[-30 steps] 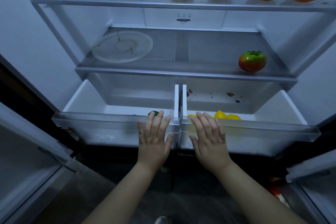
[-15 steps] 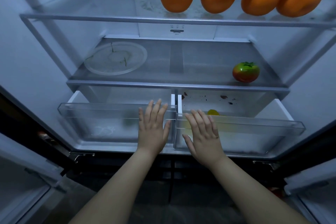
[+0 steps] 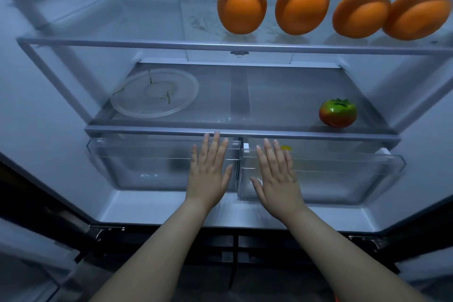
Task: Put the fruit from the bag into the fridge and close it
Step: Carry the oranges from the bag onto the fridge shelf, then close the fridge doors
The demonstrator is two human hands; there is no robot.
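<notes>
The fridge stands open in front of me. My left hand (image 3: 209, 170) lies flat with fingers spread against the front of the left clear drawer (image 3: 137, 162), which sits almost fully in under the shelf. My right hand (image 3: 275, 174) presses flat on the right clear drawer (image 3: 343, 174), which sticks out a little further. A yellow fruit (image 3: 286, 147) shows dimly inside the right drawer. A red-green tomato-like fruit (image 3: 337, 113) rests on the middle shelf at the right. Several oranges (image 3: 241, 5) line the upper glass shelf. Both hands hold nothing.
A clear round plate (image 3: 154, 92) lies on the middle shelf (image 3: 245, 133) at the left. Both fridge doors hang open at the frame's lower left and right corners. A dark lower compartment front (image 3: 235, 247) runs below the drawers.
Both hands have pushed the two drawers inward; the drawers slid back under the middle shelf, hiding most of the yellow and green fruit inside. The view has tilted upward.
</notes>
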